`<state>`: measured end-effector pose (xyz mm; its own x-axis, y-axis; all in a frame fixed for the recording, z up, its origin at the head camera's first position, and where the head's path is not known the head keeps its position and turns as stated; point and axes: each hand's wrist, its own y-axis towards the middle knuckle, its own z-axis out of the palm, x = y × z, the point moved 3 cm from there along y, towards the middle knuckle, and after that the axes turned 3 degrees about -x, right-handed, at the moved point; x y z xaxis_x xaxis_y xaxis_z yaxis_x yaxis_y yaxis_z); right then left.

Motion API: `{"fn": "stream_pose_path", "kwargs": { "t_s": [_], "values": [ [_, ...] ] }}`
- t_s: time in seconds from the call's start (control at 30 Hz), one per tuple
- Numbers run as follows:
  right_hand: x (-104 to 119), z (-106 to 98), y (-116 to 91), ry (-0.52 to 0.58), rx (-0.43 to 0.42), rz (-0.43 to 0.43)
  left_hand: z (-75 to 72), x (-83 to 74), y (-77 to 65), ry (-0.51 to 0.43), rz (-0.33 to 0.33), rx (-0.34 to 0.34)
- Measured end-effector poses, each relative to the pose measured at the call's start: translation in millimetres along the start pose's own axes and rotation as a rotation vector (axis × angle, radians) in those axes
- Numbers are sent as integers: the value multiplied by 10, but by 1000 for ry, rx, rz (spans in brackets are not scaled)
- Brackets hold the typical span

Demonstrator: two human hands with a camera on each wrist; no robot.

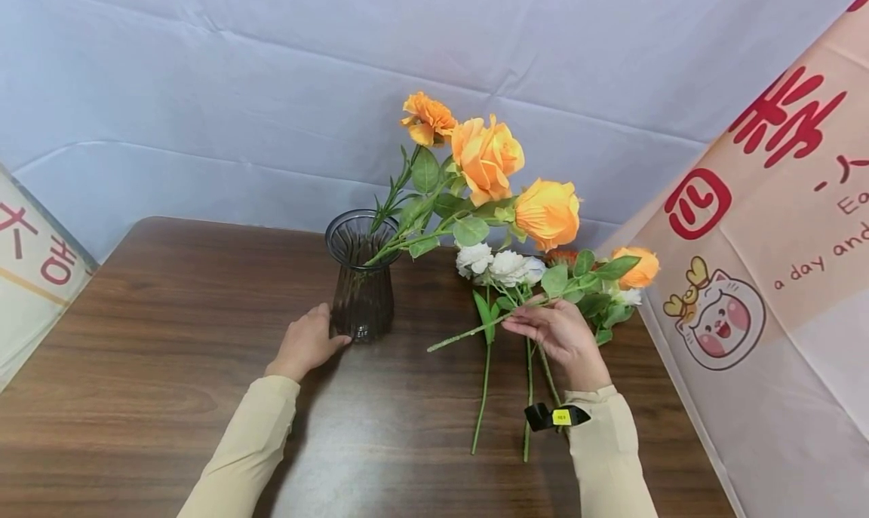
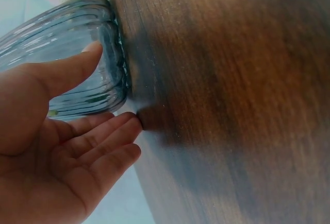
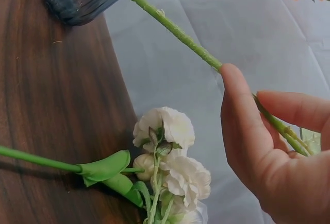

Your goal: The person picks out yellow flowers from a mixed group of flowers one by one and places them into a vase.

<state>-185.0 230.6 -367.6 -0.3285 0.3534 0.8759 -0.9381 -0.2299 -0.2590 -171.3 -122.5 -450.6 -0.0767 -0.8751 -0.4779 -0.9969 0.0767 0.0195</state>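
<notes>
A dark, ribbed glass vase (image 1: pixel 363 299) stands upright on the table. Orange flowers lean out of its mouth to the right: a ruffled bloom (image 1: pixel 429 118), a large rose (image 1: pixel 487 160) and a rose with tighter petals (image 1: pixel 547 213). Beside the vase's lower left side is my left hand (image 1: pixel 308 344), its fingers relaxed; the thumb (image 2: pixel 77 69) lies across the glass near the base. My right hand (image 1: pixel 560 337) pinches the green stem (image 3: pixel 180 33) of another orange rose (image 1: pixel 638 268) between thumb and fingers. That stem's cut end points left toward the vase.
White flowers (image 1: pixel 505 265) lie on the table (image 1: pixel 170 352) around the right hand, their long stems (image 1: pixel 483 397) toward the front. More foliage and a reddish bloom (image 1: pixel 560 257) are behind that hand. A pale cloth backdrop (image 1: pixel 237 103) hangs behind, with a printed banner (image 1: pixel 767 239) at right.
</notes>
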Motion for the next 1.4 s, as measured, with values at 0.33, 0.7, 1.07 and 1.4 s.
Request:
{"fn": "stream_pose_path", "kwargs": {
  "t_s": [0.33, 0.7, 1.07, 1.4],
  "values": [
    [136, 132, -43, 32, 45, -45, -4, 2, 3, 7, 7, 2],
    [279, 259, -77, 52, 111, -98, -17, 3, -5, 9, 2, 10],
    [401, 455, -53, 100, 139, -132, -17, 2, -12, 10, -2, 17],
    [462, 623, -11, 94, 181, -159, -8, 3, -9, 6, 2, 7]
  ]
}}
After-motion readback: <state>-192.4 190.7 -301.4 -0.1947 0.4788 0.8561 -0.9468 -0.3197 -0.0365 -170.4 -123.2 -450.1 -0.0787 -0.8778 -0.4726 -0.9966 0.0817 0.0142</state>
